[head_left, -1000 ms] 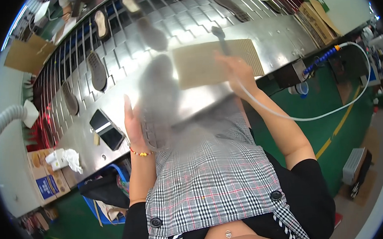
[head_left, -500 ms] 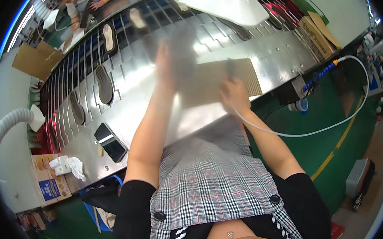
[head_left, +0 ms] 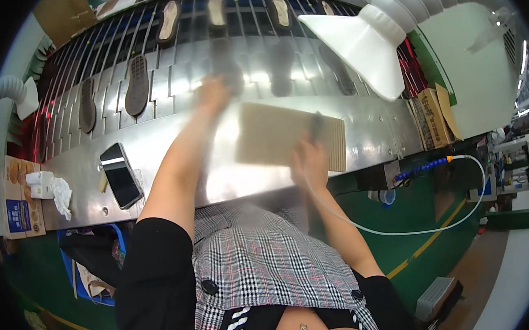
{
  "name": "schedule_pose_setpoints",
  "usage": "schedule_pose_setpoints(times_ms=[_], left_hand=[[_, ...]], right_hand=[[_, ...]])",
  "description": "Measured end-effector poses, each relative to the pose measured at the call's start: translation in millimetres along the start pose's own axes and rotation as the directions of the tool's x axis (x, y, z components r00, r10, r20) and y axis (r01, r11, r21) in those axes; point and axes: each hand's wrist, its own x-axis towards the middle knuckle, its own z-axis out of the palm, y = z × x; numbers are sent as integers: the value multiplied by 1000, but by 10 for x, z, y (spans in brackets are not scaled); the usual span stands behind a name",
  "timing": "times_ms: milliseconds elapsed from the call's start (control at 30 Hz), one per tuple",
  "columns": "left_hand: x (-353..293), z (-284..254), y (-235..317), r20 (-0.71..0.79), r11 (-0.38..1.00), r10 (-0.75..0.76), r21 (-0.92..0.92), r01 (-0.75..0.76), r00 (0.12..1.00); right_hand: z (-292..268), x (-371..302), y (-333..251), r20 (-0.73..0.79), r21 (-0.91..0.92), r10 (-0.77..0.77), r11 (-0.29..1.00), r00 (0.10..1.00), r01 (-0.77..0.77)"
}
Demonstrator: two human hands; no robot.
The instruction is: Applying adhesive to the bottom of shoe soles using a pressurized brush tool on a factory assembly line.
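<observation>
My left hand (head_left: 212, 94), smeared by motion, reaches over the slatted metal conveyor. It grips the near end of a blurred dark shoe sole (head_left: 229, 75); the exact finger placement is unclear. Close to me, my right hand (head_left: 311, 162) is closed around a small dark brush-like tool (head_left: 316, 126), its tip too blurred to make out. A thin white hose (head_left: 404, 234) runs from that hand round to the right. Under the tool lies a sheet of ribbed brown cardboard (head_left: 269, 137) on the steel worktop (head_left: 372, 127).
More dark soles (head_left: 137, 87) lie on the conveyor, with pale-lined shoe pieces (head_left: 170, 21) in a row beyond. A phone (head_left: 121, 175) rests at left, near a crumpled tissue (head_left: 62, 196). A white funnel-shaped duct (head_left: 367, 50) hangs at upper right. An open carton (head_left: 438, 116) stands at right.
My left hand has carried the dark sole from above the cardboard out to the conveyor. My right hand keeps the tool over the cardboard. The whole view has shifted.
</observation>
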Motion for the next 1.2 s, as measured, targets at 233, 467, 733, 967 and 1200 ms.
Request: schedule_pose_setpoints(times_ms=[233,467,733,967,1200], left_hand=[[63,-99,69,-41,995,-98,11,99,994],[130,-74,194,-143,961,-59,-277,17,988],[101,-117,330,-1,853,-347,-415,315,938],[402,192,85,363,135,-128,-916,379,923],[-277,-352,-598,1,-414,443,-887,206,896]], right_hand=[[67,78,22,-13,11,-2,1000,1000,2],[90,26,72,-21,-100,7,995,1000,-9],[20,-41,1,11,-38,13,999,1000,-13],[30,-13,-38,-26,-28,14,999,1000,-15],[43,21,-14,46,3,89,996,995,-90]])
